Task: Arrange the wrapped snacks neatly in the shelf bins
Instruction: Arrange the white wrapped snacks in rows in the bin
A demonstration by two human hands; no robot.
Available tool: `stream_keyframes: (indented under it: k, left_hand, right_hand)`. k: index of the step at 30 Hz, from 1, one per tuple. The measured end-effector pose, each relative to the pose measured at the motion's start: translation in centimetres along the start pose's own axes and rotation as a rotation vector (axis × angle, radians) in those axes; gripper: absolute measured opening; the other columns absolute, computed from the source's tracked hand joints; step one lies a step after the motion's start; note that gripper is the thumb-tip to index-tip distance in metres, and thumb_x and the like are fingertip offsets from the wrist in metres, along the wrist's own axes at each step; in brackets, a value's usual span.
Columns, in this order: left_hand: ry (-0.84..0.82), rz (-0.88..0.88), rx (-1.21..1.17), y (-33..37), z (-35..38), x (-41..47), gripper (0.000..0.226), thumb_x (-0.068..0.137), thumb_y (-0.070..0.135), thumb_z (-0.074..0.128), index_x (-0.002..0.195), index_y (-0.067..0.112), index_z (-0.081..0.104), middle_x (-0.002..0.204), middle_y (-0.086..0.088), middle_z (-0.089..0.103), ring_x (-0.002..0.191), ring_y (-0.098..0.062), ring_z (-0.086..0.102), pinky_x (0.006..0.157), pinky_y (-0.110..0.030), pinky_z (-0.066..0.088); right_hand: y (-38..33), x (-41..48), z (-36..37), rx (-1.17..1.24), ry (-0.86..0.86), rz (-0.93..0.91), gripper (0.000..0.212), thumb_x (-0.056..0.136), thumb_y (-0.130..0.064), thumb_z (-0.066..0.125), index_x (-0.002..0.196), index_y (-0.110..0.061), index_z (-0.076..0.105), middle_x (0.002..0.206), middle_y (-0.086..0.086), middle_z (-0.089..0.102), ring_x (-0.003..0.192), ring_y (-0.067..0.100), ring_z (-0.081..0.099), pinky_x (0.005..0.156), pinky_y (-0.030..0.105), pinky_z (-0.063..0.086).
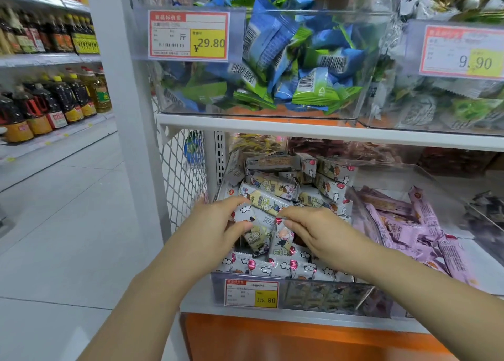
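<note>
Clear plastic forms the lower shelf bin (pixel 218 287), the one with the 15.80 price tag (pixel 251 293), where both hands work among grey cartoon-print snack packs (pixel 275 186). The left hand (pixel 218 224) has its fingers (pixel 246 226) clamped on one grey pack (pixel 255 219) near the bin's front-left; the right hand (pixel 319 229) pinches the top edge of an upright pack (pixel 282 240) just beside it. A tidy front row (pixel 272 266) already stands along the bin's front wall, while the packs behind lie jumbled. The step in hand looks like building a second row; next, each held pack likely needs standing upright and pressing against its neighbours so it doesn't topple
</note>
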State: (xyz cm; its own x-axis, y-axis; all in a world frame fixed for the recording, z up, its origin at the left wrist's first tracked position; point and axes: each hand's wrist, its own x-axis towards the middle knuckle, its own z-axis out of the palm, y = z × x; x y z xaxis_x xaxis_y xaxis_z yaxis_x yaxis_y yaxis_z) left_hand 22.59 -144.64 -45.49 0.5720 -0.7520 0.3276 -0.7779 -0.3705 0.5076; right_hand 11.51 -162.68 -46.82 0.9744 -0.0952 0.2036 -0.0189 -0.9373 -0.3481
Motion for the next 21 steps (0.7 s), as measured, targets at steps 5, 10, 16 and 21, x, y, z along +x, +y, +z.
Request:
stream_keyframes:
  k: [5, 10, 16, 21]
  left_hand:
    - [-0.082, 0.013, 0.109, 0.3, 1.2, -0.1, 0.04, 0.093, 0.039, 0.049, 0.131, 0.029, 0.046, 0.07, 0.013, 0.053, 0.078, -0.005, 0.047, 0.079, -0.023, 0.031]
    - [-0.143, -0.021, 0.221, 0.6, 1.5, -0.3, 0.04, 0.093, 0.045, 0.045, 0.131, 0.033, 0.044, 0.076, 0.014, 0.054, 0.102, -0.015, 0.054, 0.115, -0.035, 0.012]
    - [-0.143, -0.043, 0.225, 0.6, 1.2, -0.6, 0.038, 0.094, 0.044, 0.045, 0.131, 0.036, 0.044, 0.068, 0.016, 0.041, 0.099, -0.012, 0.056, 0.116, -0.038, 0.008]
    - [-0.036, -0.045, 0.13, 0.5, -0.3, -0.6, 0.041, 0.093, 0.044, 0.046, 0.133, 0.038, 0.042, 0.095, 0.013, 0.062, 0.084, -0.003, 0.039, 0.113, -0.035, 0.018]
  right_hand:
    - [-0.4, 0.0, -0.3, -0.14, -0.126, -0.077, 0.023, 0.1, -0.028, 0.038, 0.095, -0.014, 0.056, 0.074, -0.012, 0.05, 0.069, 0.009, 0.045, 0.064, 0.023, 0.036]
    - [-0.3, -0.4, 0.2, -0.08, -0.311, 0.017, 0.032, 0.099, -0.03, 0.042, 0.073, -0.013, 0.049, 0.065, 0.003, 0.05, 0.055, 0.011, 0.038, 0.057, 0.03, 0.032]
    - [-0.5, 0.3, -0.8, 0.154, -0.445, 0.152, 0.038, 0.099, -0.035, 0.041, 0.068, -0.013, 0.043, 0.057, -0.003, 0.036, 0.049, 0.009, 0.032, 0.054, 0.026, 0.031]
    - [-0.8, 0.5, -2.5, 0.153, -0.179, 0.17, 0.03, 0.097, -0.034, 0.044, 0.122, -0.027, 0.06, 0.112, -0.015, 0.063, 0.099, 0.001, 0.058, 0.088, 0.018, 0.044]
